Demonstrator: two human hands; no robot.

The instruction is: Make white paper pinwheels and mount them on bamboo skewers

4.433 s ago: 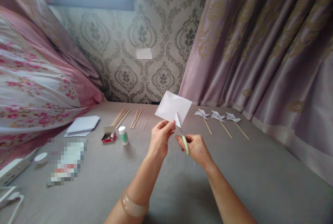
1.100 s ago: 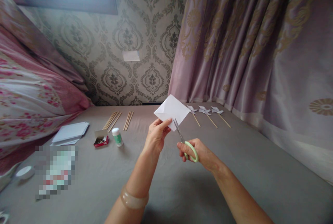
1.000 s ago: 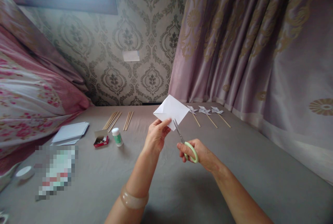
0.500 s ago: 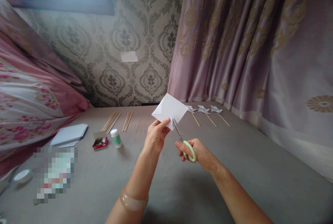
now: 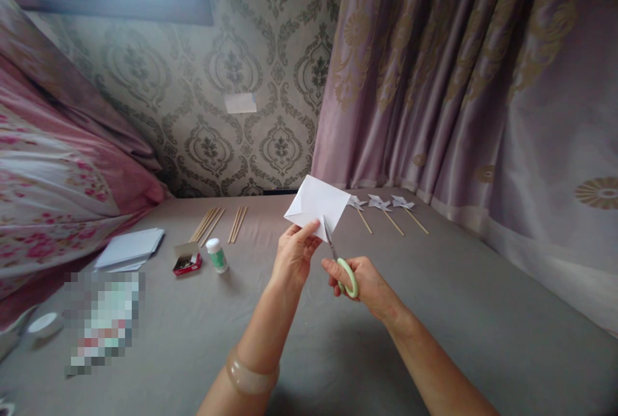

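while the left hand (image 5: 295, 255) pinches creased, squarish white paper (image 5: 318, 202), the right hand (image 5: 369, 279) grips round-handled metal scissors (image 5: 333, 247).

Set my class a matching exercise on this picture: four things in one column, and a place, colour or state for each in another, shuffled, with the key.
Things:
1. Scissors
2. Small box
3. Bottle
4. Pinwheels

Descriptions:
A. Red, standing open
B. Three, lying in a row
C. Held in the right hand
D. White and green, standing upright

Right pairs: 1-C, 2-A, 3-D, 4-B
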